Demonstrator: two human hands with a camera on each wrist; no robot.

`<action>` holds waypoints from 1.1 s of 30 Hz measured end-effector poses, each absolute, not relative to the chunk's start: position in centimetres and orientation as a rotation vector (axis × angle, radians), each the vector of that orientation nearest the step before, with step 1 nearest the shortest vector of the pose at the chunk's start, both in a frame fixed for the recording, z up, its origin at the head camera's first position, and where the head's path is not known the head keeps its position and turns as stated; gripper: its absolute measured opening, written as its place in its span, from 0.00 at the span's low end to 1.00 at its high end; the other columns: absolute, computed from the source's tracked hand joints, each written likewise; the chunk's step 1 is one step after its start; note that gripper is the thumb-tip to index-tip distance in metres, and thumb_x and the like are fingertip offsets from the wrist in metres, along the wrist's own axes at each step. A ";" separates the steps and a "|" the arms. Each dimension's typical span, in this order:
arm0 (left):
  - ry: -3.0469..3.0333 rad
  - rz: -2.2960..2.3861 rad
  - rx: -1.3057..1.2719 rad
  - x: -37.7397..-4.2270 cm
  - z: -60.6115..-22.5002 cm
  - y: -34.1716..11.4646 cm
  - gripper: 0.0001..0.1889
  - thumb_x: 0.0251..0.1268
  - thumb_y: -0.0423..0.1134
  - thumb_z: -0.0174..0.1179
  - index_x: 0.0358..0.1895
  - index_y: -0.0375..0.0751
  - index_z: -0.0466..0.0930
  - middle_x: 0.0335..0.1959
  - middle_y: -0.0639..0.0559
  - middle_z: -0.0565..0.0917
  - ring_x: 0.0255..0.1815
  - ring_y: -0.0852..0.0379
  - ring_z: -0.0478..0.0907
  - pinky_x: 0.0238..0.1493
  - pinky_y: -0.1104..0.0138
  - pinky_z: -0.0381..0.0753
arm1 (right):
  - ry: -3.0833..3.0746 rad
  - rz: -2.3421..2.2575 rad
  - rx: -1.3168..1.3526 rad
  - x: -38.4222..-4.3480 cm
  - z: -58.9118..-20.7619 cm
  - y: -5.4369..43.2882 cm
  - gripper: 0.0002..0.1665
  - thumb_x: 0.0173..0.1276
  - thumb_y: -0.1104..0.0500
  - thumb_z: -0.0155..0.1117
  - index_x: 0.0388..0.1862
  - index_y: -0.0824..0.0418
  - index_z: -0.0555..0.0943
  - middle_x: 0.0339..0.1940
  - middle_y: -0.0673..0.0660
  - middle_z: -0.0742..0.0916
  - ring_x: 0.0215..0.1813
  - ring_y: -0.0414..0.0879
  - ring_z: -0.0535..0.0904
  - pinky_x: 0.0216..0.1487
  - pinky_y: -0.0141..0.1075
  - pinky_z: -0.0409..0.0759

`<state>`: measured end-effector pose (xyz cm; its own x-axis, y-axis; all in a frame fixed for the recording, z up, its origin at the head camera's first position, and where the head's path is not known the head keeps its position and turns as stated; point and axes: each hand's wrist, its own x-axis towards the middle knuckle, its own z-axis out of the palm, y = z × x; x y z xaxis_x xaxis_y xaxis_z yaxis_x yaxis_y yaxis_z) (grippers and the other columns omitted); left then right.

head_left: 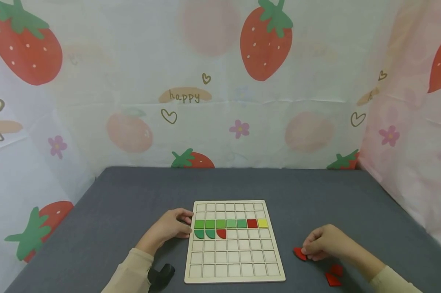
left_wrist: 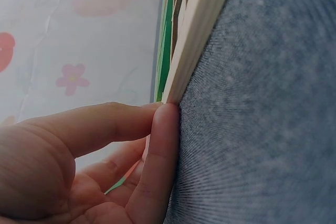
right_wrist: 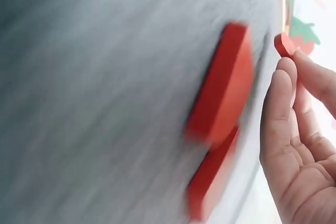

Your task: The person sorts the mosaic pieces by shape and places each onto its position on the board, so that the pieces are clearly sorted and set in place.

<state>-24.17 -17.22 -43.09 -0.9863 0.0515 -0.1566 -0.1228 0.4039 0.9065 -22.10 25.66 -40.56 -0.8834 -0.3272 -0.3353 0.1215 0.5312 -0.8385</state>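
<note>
A pale wooden grid board (head_left: 234, 279) lies on the dark grey cloth. My left hand (head_left: 170, 228) holds its left edge, the thumb and fingertips right at the rim; in the left wrist view, the board's edge (left_wrist: 197, 40) meets those fingertips. Coloured squares fill one row, ending in a red square (head_left: 252, 223) and a yellow square (head_left: 262, 223). Below them sit two green quarter-circle pieces and a red quarter-circle piece (head_left: 221, 233). Right of the board, my right hand (head_left: 326, 243) pinches another red quarter-circle piece (right_wrist: 284, 45) between thumb and fingers, low over the cloth.
Two loose red pieces (head_left: 332, 280) lie close together on the cloth near my right wrist; the right wrist view shows one thick red piece (right_wrist: 223, 85) up close. A black object (head_left: 162, 276) is at my left wrist. A strawberry-print curtain (head_left: 220, 134) hangs behind the table.
</note>
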 end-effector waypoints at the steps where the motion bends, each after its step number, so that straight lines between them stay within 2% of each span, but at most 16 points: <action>1: 2.494 1.632 -0.062 -24.2 -43.1 -17.2 0.27 0.52 0.20 0.65 0.60 0.27 0.76 0.40 0.41 0.76 0.31 0.55 0.79 0.33 0.63 0.87 | 2.314 -1.331 -0.168 -22.2 -40.5 25.3 0.10 0.61 0.62 0.71 0.35 0.70 0.86 0.30 0.53 0.90 0.30 0.41 0.85 0.36 0.37 0.88; 11: 2.467 1.652 -0.068 -24.2 -43.0 -17.4 0.27 0.52 0.20 0.65 0.59 0.27 0.76 0.40 0.41 0.77 0.30 0.55 0.79 0.33 0.63 0.87 | 2.310 -1.444 -0.154 -23.5 -39.7 21.2 0.16 0.59 0.60 0.75 0.42 0.71 0.86 0.30 0.54 0.90 0.33 0.43 0.87 0.39 0.38 0.89; 33: 2.464 1.658 -0.055 -24.1 -43.0 -17.3 0.27 0.51 0.20 0.65 0.59 0.26 0.75 0.40 0.41 0.76 0.30 0.55 0.79 0.33 0.62 0.87 | 2.307 -1.513 -0.228 -25.7 -39.9 13.4 0.11 0.57 0.62 0.76 0.36 0.69 0.88 0.28 0.58 0.90 0.27 0.43 0.87 0.35 0.38 0.89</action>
<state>-24.11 -17.32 -42.98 -0.9846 0.0648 -0.1623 -0.1259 0.3809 0.9160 -25.73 13.39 -39.86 -0.9180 -0.3318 -0.2170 0.0667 0.4102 -0.9095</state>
